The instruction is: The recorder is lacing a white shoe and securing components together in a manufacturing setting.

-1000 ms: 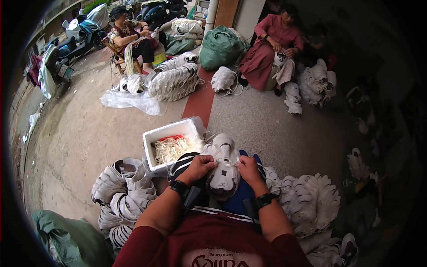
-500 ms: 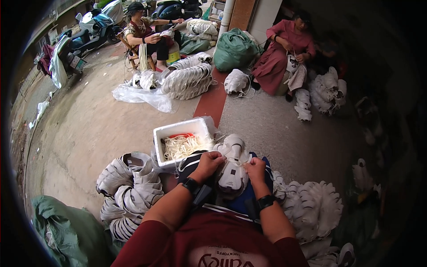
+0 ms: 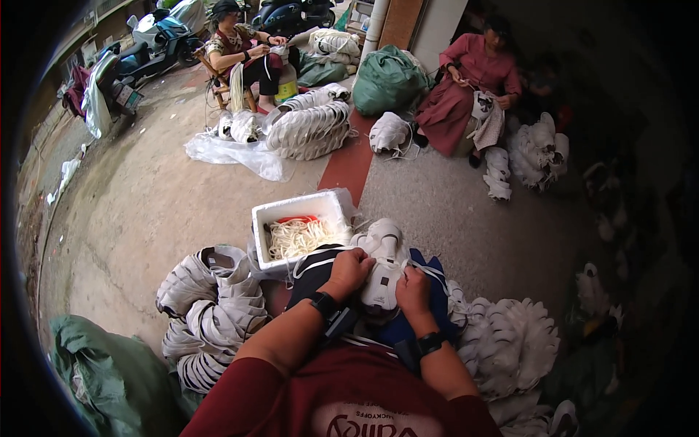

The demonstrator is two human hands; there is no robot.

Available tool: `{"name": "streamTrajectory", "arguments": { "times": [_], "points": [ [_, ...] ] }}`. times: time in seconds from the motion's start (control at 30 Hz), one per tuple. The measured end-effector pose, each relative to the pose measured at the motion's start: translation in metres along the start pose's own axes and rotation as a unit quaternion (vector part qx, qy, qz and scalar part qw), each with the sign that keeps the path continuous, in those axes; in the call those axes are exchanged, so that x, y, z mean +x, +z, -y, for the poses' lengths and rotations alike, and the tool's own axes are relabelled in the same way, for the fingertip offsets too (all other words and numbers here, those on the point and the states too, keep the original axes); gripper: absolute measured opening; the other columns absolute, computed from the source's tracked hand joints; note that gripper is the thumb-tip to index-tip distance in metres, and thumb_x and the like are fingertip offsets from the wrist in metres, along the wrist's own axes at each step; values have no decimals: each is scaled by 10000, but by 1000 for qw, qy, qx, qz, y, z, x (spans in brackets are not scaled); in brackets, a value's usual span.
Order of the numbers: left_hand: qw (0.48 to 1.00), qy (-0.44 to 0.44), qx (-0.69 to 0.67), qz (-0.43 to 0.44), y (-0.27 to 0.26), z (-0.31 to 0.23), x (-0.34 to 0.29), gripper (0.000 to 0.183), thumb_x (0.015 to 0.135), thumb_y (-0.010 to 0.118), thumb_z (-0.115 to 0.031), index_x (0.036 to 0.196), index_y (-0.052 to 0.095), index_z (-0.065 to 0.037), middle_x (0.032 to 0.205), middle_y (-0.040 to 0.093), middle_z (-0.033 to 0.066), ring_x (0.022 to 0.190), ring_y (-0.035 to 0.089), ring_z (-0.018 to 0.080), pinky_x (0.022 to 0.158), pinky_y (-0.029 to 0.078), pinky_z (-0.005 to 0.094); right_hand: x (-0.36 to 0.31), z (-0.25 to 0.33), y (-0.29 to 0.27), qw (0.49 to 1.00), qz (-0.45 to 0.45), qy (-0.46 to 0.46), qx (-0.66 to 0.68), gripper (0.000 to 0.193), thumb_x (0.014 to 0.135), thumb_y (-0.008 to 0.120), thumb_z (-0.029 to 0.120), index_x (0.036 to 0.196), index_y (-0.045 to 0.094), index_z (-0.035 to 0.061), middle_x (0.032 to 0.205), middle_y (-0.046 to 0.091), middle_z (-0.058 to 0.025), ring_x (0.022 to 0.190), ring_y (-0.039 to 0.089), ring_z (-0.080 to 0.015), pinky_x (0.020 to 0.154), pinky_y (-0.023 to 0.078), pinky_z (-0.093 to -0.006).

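A white shoe upper (image 3: pixel 380 285) lies across my lap, its toe end toward me and a small dark patch on its tongue. My left hand (image 3: pixel 351 272) is closed at the upper's left edge, fingertips pinched by the lacing; a white shoelace (image 3: pixel 304 261) trails off to its left. On the opposite edge my right hand (image 3: pixel 413 291) pinches the lace, whose loose part runs rightward over my dark blue trousers. The fingertips partly hide the lace and the eyelets.
A white foam box (image 3: pixel 290 211) of cream laces stands just ahead. Stacked shoe uppers lie at my left (image 3: pixel 218 313) and right (image 3: pixel 510 342). A green sack (image 3: pixel 102 375) sits lower left. Two seated people (image 3: pixel 244 54) (image 3: pixel 477 80) handle similar work farther off, near more uppers.
My right hand has moved slightly down and left, nearer the upper; my left hand has shifted a little right. The lace now lies farther out to the right.
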State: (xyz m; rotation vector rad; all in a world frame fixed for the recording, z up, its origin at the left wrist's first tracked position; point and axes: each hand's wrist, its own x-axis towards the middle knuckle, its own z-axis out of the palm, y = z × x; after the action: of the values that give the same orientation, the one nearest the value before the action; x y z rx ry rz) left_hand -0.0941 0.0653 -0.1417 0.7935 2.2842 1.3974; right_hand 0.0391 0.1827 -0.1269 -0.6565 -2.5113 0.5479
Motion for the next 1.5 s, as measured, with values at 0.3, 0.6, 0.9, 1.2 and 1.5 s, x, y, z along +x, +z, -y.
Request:
{"name": "streamTrajectory", "arguments": {
  "times": [0.3, 0.6, 0.9, 1.2, 1.5],
  "points": [
    [971, 196, 138, 2, -3, -8, -22, 208, 782, 611, -191, 852, 564, -1, 800, 574, 203, 776, 580, 372, 712, 479, 424, -6, 16, -8, 997, -46, 19, 61, 59, 714, 592, 32, 701, 537, 13, 688, 533, -174, 662, 544, -362, 582, 444, -434],
    [972, 187, 140, 21, 3, 3, -17, 102, 735, 547, -86, 818, 573, -33, 765, 575, 169, 792, 582, 354, 698, 489, 416, 11, 41, 19, 994, 32, -95, 32, 76, 713, 622, 75, 764, 578, 40, 752, 553, -154, 706, 566, -345, 617, 463, -436],
    [978, 159, 121, 55, -3, 7, -12, 129, 753, 569, -93, 858, 612, -33, 829, 614, 172, 806, 598, 349, 706, 490, 407, 19, 48, 23, 991, 72, -62, -92, 81, 712, 603, 78, 769, 558, 41, 762, 558, -158, 707, 581, -339, 620, 481, -428],
    [973, 230, 16, 25, -8, -15, -14, 69, 753, 626, -123, 801, 631, -73, 729, 587, 93, 713, 592, 275, 632, 488, 347, -34, 9, -86, 969, 178, -108, 129, 33, 751, 528, 34, 722, 523, 19, 700, 513, -151, 661, 532, -360, 570, 419, -423],
    [888, 382, 251, 56, 22, -32, -6, 47, 649, 605, -171, 675, 596, -133, 673, 540, 20, 693, 546, 225, 609, 459, 359, -35, -1, -51, 874, 71, 84, 473, 99, 867, 500, 46, 795, 543, -6, 845, 603, -68, 659, 503, -112, 626, 412, -254]
  ]
}}
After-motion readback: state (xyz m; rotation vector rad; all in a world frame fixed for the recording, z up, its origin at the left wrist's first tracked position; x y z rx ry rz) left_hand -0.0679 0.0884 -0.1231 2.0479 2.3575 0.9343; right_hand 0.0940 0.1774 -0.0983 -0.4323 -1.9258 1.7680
